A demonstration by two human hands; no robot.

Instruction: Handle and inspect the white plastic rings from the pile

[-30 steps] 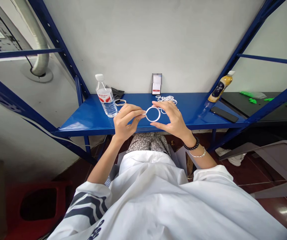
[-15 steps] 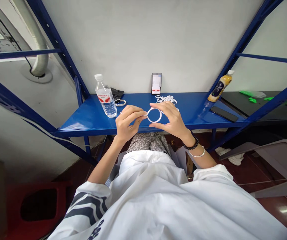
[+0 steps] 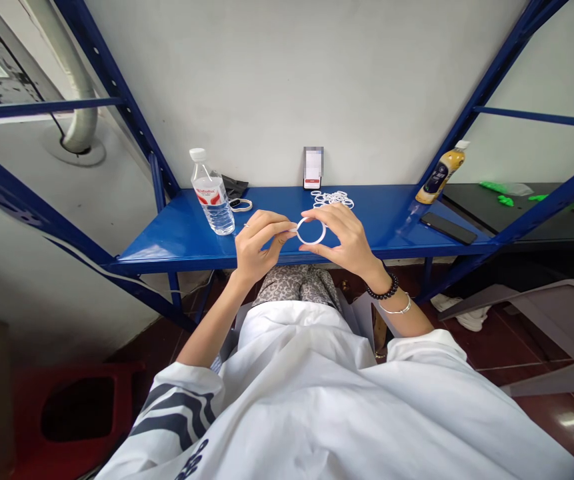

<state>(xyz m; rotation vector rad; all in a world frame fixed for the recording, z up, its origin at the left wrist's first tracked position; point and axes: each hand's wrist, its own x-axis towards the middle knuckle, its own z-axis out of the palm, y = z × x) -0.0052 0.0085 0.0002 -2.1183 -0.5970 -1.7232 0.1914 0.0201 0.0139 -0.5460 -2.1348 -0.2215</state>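
A thin white ring (image 3: 311, 243) is held up between my two hands, just above the front edge of the blue table. My left hand (image 3: 261, 245) pinches the ring's left side between thumb and fingers; the exact spot under the fingertips is hidden. On the other side, my right hand (image 3: 345, 239) curves around the ring, index finger along its top right and thumb at its lower right. Behind the hands, a loose pile of similar white rings (image 3: 334, 199) lies on the table, partly covered by my right hand.
On the blue table (image 3: 177, 230) stand a water bottle (image 3: 213, 203) at left and a yellow drink bottle (image 3: 441, 175) at right. A lit phone (image 3: 313, 170) leans on the wall. A dark phone (image 3: 447, 228) lies at right; a wristband (image 3: 241, 205) lies by the water bottle.
My left hand and the ring have shifted slightly to the right. My right thumb and index finger sit a little closer around the ring.
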